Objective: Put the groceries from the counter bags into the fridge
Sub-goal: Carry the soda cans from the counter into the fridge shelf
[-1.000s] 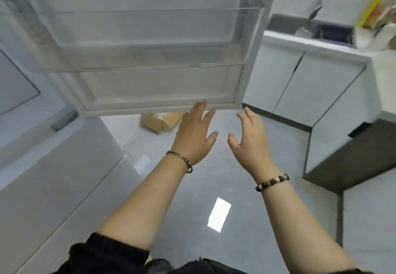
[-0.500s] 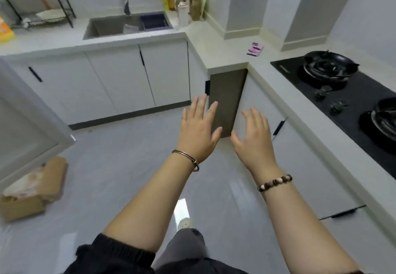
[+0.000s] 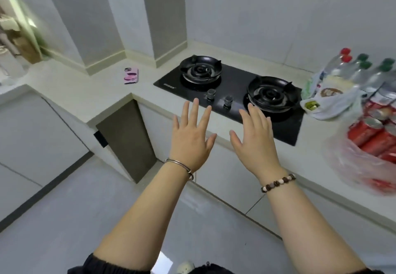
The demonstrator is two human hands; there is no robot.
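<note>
My left hand [image 3: 191, 136] and my right hand [image 3: 256, 139] are both held out in front of me, fingers spread, holding nothing. They hover in front of the counter edge [image 3: 214, 121] by the stove. At the far right of the counter a clear plastic bag [image 3: 351, 162] holds several red cans [image 3: 372, 132]. Behind it stand several water bottles [image 3: 362, 70] with red and green caps, and a white bag [image 3: 330, 98] with packaged food. The fridge is out of view.
A black two-burner gas hob [image 3: 235, 89] is set into the white counter straight ahead. A pink phone [image 3: 131, 76] lies on the counter at the corner. White cabinet doors [image 3: 32, 136] run below. The grey floor [image 3: 64, 220] is open to my left.
The view has swung right from the open fridge door past the sink to the stove and the grocery bags. Both hands stay raised, spread and hold nothing.
</note>
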